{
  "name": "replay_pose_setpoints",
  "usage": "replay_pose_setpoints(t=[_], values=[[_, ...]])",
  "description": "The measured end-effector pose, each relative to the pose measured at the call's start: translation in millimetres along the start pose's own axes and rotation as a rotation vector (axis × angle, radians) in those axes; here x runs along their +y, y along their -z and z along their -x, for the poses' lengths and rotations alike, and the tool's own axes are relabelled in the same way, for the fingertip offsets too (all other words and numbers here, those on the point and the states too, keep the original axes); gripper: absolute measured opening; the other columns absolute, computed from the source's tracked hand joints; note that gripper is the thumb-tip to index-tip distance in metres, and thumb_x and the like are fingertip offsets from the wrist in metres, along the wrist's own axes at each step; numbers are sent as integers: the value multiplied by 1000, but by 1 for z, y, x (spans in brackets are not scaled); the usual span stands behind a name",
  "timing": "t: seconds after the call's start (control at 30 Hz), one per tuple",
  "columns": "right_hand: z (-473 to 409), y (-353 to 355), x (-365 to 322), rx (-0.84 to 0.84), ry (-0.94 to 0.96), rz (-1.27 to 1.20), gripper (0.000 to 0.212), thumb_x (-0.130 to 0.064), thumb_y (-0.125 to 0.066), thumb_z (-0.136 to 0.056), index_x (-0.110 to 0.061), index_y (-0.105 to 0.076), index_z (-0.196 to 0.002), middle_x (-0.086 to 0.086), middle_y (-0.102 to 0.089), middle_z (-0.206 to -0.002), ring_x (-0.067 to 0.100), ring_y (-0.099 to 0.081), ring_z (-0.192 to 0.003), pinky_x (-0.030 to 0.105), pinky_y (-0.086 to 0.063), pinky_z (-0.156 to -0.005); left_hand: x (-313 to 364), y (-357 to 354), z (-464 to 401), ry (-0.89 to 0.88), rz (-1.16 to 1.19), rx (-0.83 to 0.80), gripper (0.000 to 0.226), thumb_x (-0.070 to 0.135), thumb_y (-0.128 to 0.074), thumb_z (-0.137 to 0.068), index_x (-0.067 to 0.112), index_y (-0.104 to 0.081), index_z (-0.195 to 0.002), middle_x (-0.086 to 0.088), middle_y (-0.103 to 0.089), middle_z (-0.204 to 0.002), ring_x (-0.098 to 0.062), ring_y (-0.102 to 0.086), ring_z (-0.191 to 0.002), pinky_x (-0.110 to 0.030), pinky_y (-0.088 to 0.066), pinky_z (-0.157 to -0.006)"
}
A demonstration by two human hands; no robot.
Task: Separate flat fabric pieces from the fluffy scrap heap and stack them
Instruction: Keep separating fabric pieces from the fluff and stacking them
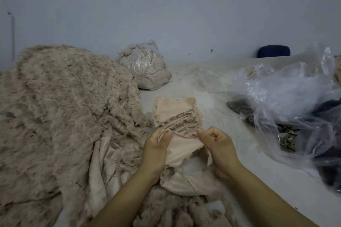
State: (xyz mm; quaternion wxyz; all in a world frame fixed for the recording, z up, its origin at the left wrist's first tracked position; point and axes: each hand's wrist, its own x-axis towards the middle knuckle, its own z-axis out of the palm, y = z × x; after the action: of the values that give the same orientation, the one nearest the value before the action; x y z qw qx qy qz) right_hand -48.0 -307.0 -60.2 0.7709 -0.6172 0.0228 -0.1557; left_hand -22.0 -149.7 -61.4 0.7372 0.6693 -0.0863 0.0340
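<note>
Both hands up over the table (230, 155), a flat piece (181, 148) stretched between them. Left hand (160, 143) pinches the piece's left corner, thumb on top, fingers curled under. Right hand (215, 143) is curled on the right edge, thumb and forefinger closed on it; a ragged tail of cloth hangs below that hand.

The stack (176, 114) sits just beyond the hands, well built up, smooth backing upward, fuzzy edges showing at its near side. The heap (60, 108) fills the left, its edge close to the stack. More flat cloth lies loose under the wrists.

Step in hand, as I read it: squaring the piece before laying it on the stack.

Notes for doing it well:
- Keep light tension between the two pinches so the piece goes down flat, no fold.
- Backing up, to match the top layer.
- Line up with the stack's corners; its near side already fans out and could slide.
- Shake off clinging fluff first.
- Watch the hanging tail; it may tuck under.

Elsewhere: a tied bag (145, 65) of fluff at the back, loose plastic (287, 94) on the right.
</note>
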Motion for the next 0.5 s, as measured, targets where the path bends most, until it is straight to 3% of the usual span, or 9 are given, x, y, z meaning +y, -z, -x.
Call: replay_pose_setpoints(t=[0.1,0.2,0.27,0.33,0.4,0.43,0.5], values=[[-5,16,-9,-38,-12,-25,29,-34,-70,-70,-12,-52,-62,3,-43,-40,15,-36,-31,16,-31,-38,3,7,-5,34,49,103,13,17,-52,-96,14,-62,-88,-5,-66,-87,-17,-62,-80,-31,-49,-73],[-6,36,-23,-530,-154,207,34,-45,-71,-80,-12,-66,-73,13,-52,-51,19,-46,-38,18,-33,-40,7,13,-9,-18,32,117,15,20,-51,-96,20,-62,-86,4,-67,-81,-5,-63,-73,-18,-50,-67],[-1,33,-24,-695,-234,306,47,-57,-56,-86,-13,-71,-82,15,-68,-71,15,-63,-57,17,-45,-49,10,8,-6,-34,-3,36,15,25,-52,-95,20,-64,-87,8,-68,-77,-2,-63,-70,-17,-50,-64],[4,19,-16,-578,-312,228,55,-62,-54,-85,-12,-67,-104,16,-69,-102,21,-68,-85,28,-55,-70,11,0,-1,-47,-28,-39,17,26,-51,-95,16,-65,-93,1,-69,-85,-9,-65,-78,-23,-51,-69],[9,2,-6,-465,-227,198,54,-53,-66,-77,-20,-59,-119,6,-66,-115,20,-67,-102,35,-55,-84,12,-5,3,-74,-41,-84,18,24,-51,-95,13,-64,-99,-3,-70,-92,-13,-66,-83,-24,-52,-73],[12,-5,-1,-413,-169,190,50,-47,-71,-74,-21,-61,-115,3,-68,-111,16,-67,-99,31,-55,-83,11,-6,5,-88,-54,-98,17,25,-52,-94,14,-64,-99,-2,-70,-92,-12,-66,-84,-23,-52,-74],[16,-13,4,-271,-114,82,34,-36,-74,-76,-12,-62,-96,7,-69,-89,16,-67,-77,26,-54,-67,10,-7,7,-114,-90,-88,15,26,-53,-94,16,-63,-98,0,-69,-92,-12,-66,-85,-25,-53,-74]])
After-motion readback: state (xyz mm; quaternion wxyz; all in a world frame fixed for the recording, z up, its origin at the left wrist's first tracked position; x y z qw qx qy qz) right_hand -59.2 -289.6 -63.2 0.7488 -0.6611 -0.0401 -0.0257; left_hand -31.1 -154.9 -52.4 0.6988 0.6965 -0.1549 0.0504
